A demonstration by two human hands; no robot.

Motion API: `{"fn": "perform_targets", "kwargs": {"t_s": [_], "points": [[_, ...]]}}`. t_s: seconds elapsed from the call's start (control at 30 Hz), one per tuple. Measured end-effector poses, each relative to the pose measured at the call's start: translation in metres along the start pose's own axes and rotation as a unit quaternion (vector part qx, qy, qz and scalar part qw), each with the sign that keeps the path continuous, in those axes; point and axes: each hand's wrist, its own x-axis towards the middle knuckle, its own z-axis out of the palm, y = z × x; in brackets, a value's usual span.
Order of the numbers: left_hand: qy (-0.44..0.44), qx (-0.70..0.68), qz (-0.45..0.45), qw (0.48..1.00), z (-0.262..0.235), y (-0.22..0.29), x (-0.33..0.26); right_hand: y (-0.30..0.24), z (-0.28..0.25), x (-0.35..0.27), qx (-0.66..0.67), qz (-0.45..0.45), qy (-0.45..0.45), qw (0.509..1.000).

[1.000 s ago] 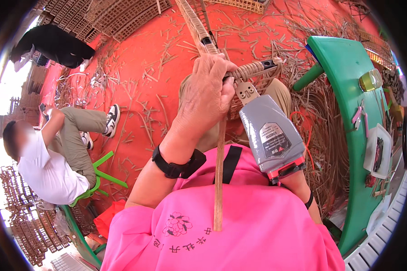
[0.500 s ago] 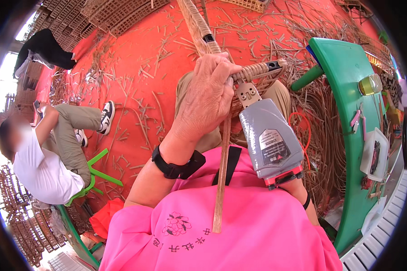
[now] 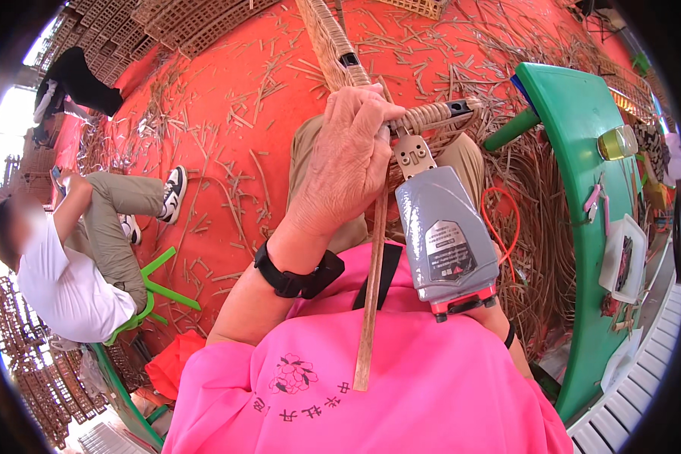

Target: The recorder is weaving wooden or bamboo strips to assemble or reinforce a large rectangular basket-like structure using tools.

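My left hand (image 3: 349, 155) is closed around the corner of a rattan-wrapped frame (image 3: 425, 119), its fingers bent over the bound joint. From under this hand a flat brown rattan strip (image 3: 369, 318) hangs toward my pink top. A grey power staple gun (image 3: 448, 227) with a red end has its metal nose against the frame just right of my left hand. My right forearm (image 3: 495, 324) leads up under the tool, which is held off my lap; the tool's body hides the right hand and its fingers.
To my right stands a green table (image 3: 583, 250) with pink-handled snips (image 3: 594, 198), a jar (image 3: 617, 142) and a white tray (image 3: 622, 257). Long strips (image 3: 541, 257) are heaped beneath it. Offcuts litter the red floor. At left, a person (image 3: 72, 272) sits on a green stool (image 3: 147, 299).
The staple gun's rear end has swung slightly left and up, while its nose stays at the frame. My left hand keeps its grip on the corner.
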Motion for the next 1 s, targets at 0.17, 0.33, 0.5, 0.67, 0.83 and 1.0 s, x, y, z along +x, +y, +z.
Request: {"fn": "perform_targets", "kwargs": {"t_s": [0.17,0.33,0.5,0.67,0.83,1.0], "points": [[0.007,-0.006,-0.002,1.000,0.002,-0.001,-0.001,0.009,0.002,-0.006,0.054,0.069,-0.010,0.996],[0.006,-0.005,0.004,1.000,0.003,-0.004,-0.001,-0.012,-0.008,0.004,-0.083,-0.059,-0.011,0.995],[0.010,-0.016,0.006,1.000,0.005,-0.004,-0.001,-0.014,-0.007,0.007,-0.079,-0.062,-0.012,0.995],[0.016,-0.012,0.006,1.000,0.006,-0.002,-0.001,0.015,0.006,-0.006,0.031,0.058,-0.001,0.998],[0.016,-0.009,0.004,1.000,0.006,-0.001,-0.001,0.026,0.011,-0.014,0.204,0.203,0.060,0.956],[0.018,0.002,-0.005,1.000,0.007,0.002,-0.001,0.020,0.002,-0.012,0.061,0.081,-0.011,0.995]]}}
